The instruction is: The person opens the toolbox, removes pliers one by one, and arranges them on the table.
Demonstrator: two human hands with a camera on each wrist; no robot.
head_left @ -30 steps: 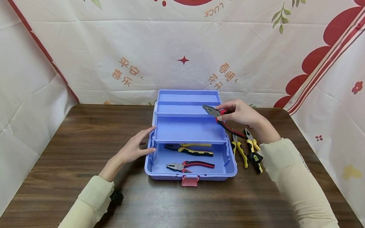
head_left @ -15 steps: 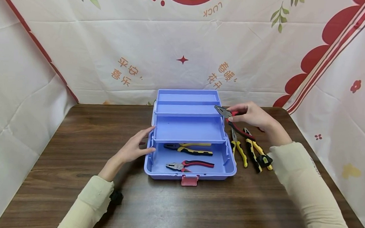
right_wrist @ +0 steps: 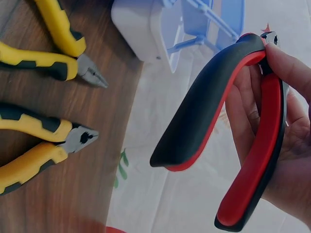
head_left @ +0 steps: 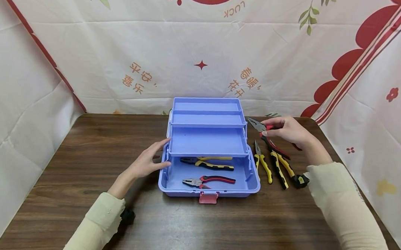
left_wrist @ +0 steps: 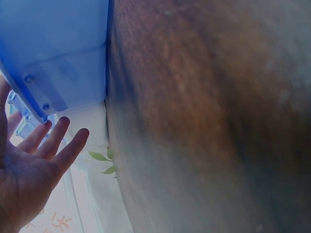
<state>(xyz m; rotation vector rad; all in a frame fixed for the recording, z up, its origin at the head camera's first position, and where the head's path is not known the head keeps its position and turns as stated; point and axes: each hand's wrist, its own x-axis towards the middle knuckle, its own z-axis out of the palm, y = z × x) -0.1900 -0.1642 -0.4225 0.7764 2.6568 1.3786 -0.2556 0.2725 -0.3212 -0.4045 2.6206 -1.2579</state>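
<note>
Head view: I had the right hand (head_left: pixel 289 132) pinching one pair of red-and-black pliers (head_left: pixel 259 128) between thumb and fingers, in the air right of the blue toolbox (head_left: pixel 179 193). Key relation: their long axis ran diagonally, nose to the back left, toolbox side, handles trailing front right, above the table (head_left: pixel 84 172). Right hand was the nearer one to both loose pairs; left hand (head_left: pixel 148 160) was at the toolbox's left wall, fingers spread, nothing in it.

Counts from there: one toolbox, trays raised, one red latch (head_left: pixel 208 198); two pairs inside, one yellow-and-black pliers (head_left: pixel 207 165) at the back, partly under the tray, and one red-and-black combination pliers (head_left: pixel 198 183) at the front; two yellow-handled on the table, the long-nose pliers (head_left: pixel 259 154) just beside the toolbox and the blunt-nosed pliers (head_left: pixel 276 166) further right. Five pairs total, held one included.

Left wrist view: I got fingers loosely extended by the toolbox's outer wall; couldn't tell if they touched it.

Right wrist view: I saw thumb and fingers round the held pliers near the pivot, handles splayed, nose mostly hidden. Both yellow-handled pairs lay apart from it, noses the same way.
</note>
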